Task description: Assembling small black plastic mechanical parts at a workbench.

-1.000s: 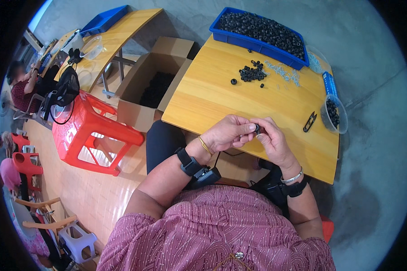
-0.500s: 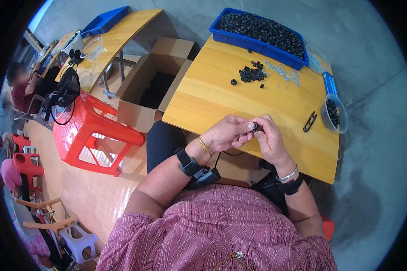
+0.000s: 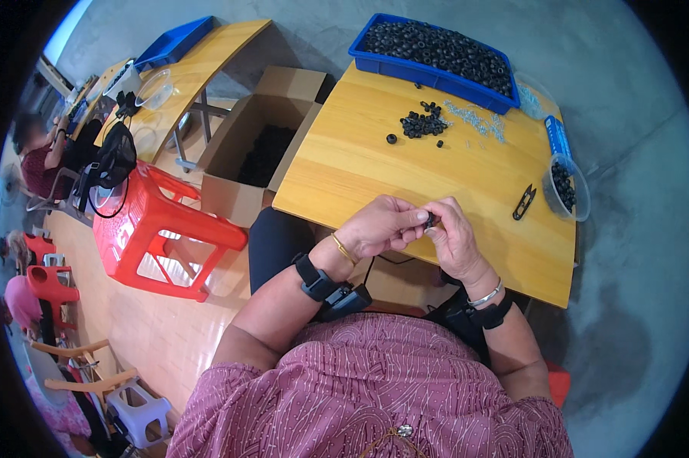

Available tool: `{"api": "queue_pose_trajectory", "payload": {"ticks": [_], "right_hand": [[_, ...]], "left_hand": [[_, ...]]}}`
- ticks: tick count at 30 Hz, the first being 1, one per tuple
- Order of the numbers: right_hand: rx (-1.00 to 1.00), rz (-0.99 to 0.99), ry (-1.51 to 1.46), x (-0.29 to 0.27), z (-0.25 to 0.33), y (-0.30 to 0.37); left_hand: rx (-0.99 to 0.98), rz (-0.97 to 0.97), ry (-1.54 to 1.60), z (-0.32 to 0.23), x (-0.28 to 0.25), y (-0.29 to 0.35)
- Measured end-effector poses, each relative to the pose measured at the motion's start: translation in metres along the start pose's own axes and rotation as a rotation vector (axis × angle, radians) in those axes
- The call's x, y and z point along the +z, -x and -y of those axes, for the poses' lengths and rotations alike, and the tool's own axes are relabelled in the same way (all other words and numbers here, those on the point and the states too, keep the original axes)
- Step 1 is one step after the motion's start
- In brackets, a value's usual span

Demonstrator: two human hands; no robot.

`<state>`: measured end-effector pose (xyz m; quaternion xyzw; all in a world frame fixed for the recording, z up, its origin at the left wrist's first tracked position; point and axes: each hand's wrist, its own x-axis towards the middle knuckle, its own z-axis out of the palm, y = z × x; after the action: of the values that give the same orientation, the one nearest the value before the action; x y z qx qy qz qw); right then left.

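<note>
Close over the near edge of the yellow table, my left hand (image 3: 383,227) and my right hand (image 3: 456,243) meet, fingertips pinched on one small black round part (image 3: 429,220). Fingers hide most of that part. On the table beyond lies a loose heap of small black parts (image 3: 424,124). Beside it, tiny clear or silvery pieces (image 3: 478,122) are scattered. Black-handled thread snips (image 3: 524,202) lie to the right of my hands. A round clear tub (image 3: 564,188) with black parts stands next to them at the right edge.
A blue tray (image 3: 434,70) heaped with black parts sits at the table's far edge. Left of the table stands an open cardboard box (image 3: 234,145) with black contents. A red plastic stool (image 3: 157,221) is farther left. A person (image 3: 43,156) sits at another table at far left.
Both hands stay together on the small black part. My right fingers have curled further over it, so less of it shows. The view has shifted slightly.
</note>
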<state>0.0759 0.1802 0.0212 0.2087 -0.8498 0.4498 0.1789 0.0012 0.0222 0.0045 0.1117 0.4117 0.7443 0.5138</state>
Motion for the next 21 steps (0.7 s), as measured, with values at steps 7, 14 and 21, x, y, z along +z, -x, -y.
{"api": "queue_pose_trajectory", "payload": {"ticks": [7, 14, 21], "right_hand": [[-0.007, -0.029, 0.038, 0.000, 0.000, 0.001], [0.072, -0.133, 0.121, 0.001, 0.000, 0.006], [-0.002, -0.129, 0.214, 0.002, -0.010, 0.009]], "left_hand": [[0.022, -0.097, -0.091, -0.001, 0.008, 0.002], [0.059, -0.229, -0.242, -0.001, 0.016, 0.004], [0.116, -0.290, -0.339, 0.001, 0.020, 0.003]]}}
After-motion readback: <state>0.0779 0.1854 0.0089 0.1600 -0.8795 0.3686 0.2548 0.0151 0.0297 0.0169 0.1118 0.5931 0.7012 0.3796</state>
